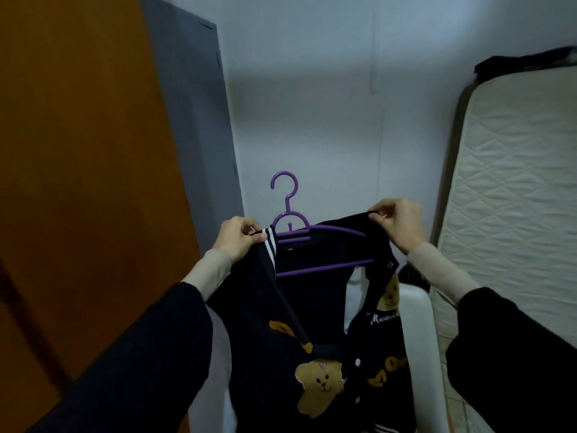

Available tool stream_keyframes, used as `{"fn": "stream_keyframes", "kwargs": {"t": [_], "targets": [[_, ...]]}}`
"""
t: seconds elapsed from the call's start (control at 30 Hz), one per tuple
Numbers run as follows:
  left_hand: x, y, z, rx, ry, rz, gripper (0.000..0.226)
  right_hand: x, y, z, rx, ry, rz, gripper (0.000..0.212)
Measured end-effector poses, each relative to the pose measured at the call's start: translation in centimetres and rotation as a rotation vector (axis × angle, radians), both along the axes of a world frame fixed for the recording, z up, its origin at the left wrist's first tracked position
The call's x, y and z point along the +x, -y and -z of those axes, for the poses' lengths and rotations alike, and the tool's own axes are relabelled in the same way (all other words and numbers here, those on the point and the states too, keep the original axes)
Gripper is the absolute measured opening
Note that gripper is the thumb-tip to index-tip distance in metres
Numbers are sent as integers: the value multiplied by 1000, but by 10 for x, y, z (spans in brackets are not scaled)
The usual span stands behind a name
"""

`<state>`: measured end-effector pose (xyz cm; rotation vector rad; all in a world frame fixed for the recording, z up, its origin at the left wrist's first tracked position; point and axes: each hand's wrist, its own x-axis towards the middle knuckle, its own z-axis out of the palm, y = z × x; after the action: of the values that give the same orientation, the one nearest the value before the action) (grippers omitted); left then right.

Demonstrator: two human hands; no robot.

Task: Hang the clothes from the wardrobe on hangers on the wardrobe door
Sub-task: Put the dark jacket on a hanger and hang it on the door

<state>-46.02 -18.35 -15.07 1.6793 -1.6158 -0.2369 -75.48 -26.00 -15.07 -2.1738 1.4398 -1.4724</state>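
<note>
A dark jacket [312,310] with brown bear patches and a striped collar hangs in front of me over a purple plastic hanger [288,220]. The hanger's hook points up, and its bars show inside the open neck. My left hand [239,237] pinches the jacket's left shoulder by the collar. My right hand [398,221] pinches the right shoulder edge and holds it up. The brown wardrobe door [81,170] stands at the left.
A grey panel [199,129] stands behind the brown door. A bare wall [327,104] lies straight ahead. A quilted mattress [512,195] leans upright at the right. A white plastic chair [418,339] stands below the jacket.
</note>
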Motion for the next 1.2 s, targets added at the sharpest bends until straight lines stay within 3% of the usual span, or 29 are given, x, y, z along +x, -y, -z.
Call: {"fn": "stream_keyframes", "kwargs": {"t": [0.23, 0.43, 0.6, 0.8, 1.0, 1.2], "targets": [[-10, 3, 1, -148, -45, -142, 16, -6, -2, 0, -3, -20, 4, 11], [-7, -3, -8, -124, 41, 28, 16, -44, 9, 6, -67, -313, 119, 10], [-8, -3, -22, -84, 103, 136, 12, -48, 15, 22, -5, -362, 128, 9], [-3, 1, -25, 41, 321, 192, 9, -47, 11, 21, -60, -413, 76, 7], [-7, 8, -6, 75, 478, 103, 8, -33, 9, 5, -145, -378, -3, 5], [-8, 10, -5, -96, 192, -37, 10, -20, 2, -9, -21, -145, -93, 6]]}}
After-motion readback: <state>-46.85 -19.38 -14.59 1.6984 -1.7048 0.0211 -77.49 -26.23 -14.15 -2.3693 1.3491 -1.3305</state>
